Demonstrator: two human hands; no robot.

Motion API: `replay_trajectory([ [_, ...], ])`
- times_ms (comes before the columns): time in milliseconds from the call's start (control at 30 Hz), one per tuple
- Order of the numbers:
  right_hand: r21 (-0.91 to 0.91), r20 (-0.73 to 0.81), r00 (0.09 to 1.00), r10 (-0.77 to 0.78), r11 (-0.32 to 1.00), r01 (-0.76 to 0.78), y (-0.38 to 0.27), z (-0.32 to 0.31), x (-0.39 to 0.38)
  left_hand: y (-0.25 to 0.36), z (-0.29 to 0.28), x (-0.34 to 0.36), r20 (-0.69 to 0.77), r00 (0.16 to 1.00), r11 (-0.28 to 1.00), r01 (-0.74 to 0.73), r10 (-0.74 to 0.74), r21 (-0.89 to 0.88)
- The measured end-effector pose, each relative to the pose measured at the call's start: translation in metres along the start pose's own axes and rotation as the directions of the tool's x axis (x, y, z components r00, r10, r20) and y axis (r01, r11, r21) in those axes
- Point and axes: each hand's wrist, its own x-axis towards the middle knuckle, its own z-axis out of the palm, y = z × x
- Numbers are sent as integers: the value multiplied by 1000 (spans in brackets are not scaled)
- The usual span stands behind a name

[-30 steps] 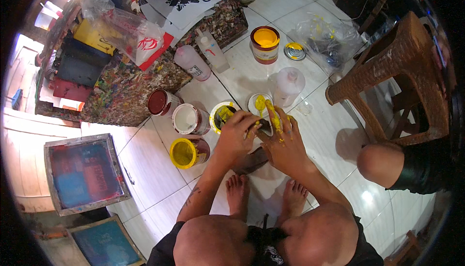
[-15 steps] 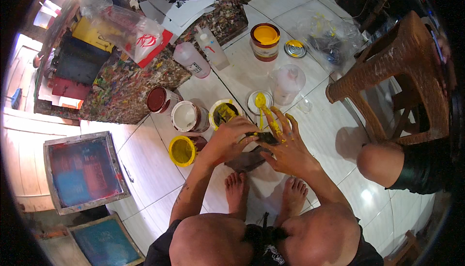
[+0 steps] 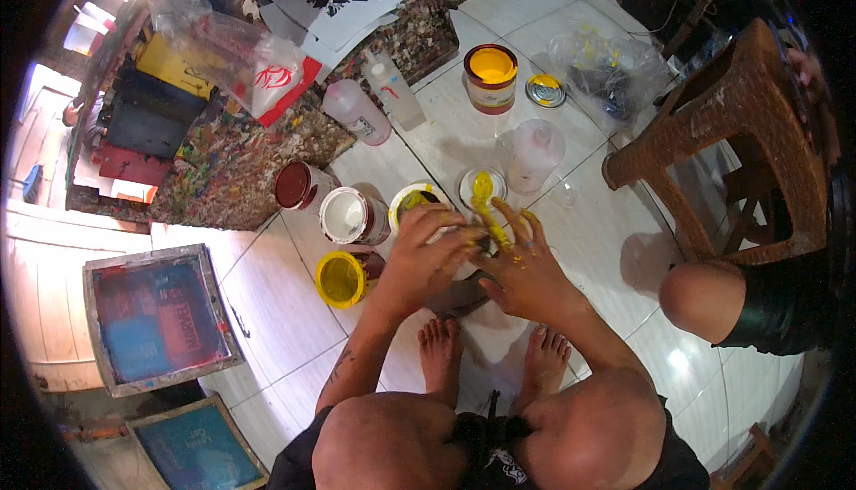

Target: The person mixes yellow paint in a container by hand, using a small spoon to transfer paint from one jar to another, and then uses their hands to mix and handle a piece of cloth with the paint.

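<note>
My left hand point(image 3: 431, 254) reaches in with bent, motion-blurred fingers at a dark, cloth-like scrap point(image 3: 484, 238), partly hidden between the hands. Beside it, my right hand point(image 3: 528, 263) is open, its fingers spread and smeared with yellow paint. A yellow-coated spoon point(image 3: 482, 189) rests on a round lid point(image 3: 469, 197) just beyond the right fingers. Behind my left hand stands a can with yellow and dark smears point(image 3: 412, 196), partly covered by that hand. Below both hands, a dark flat piece point(image 3: 464, 298) lies on the tiles near my feet.
A yellow-rimmed can point(image 3: 340, 280), a white-filled can point(image 3: 346, 215) and a dark-red can point(image 3: 299, 185) stand at left. Farther off are an orange-yellow paint can point(image 3: 490, 78) and plastic bottles point(image 3: 535, 156). A brown stool point(image 3: 713, 124) and another person's knee point(image 3: 704, 303) are at right.
My left hand has shifted slightly and its fingers are now blurred over the dark scrap, which shows less. The right fingers have moved a little. The cans and spoon stay put.
</note>
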Motion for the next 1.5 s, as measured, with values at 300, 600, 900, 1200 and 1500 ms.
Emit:
replay_trajectory([
  [300, 8, 127, 983, -132, 991, 132, -3, 4, -1, -3, 1, 1, 202, 979, 991, 46, -19, -129],
  [600, -30, 104, 990, -97, 994, 101, 1, 7, -4, -8, 8, -9, 252, 968, 993, 11, 19, -119],
  [900, -19, 41, 990, -136, 990, 137, 5, 5, 0, 1, 5, -3, 207, 978, 987, 30, 3, -157],
  [1200, 74, 53, 996, -68, 995, 64, 11, 19, 2, 6, 9, 3, 204, 979, 970, 48, 1, -237],
  [1500, 541, 21, 994, 105, 835, -100, 10, 32, -8, 20, 16, 2, 192, 980, 945, 11, 55, -326],
])
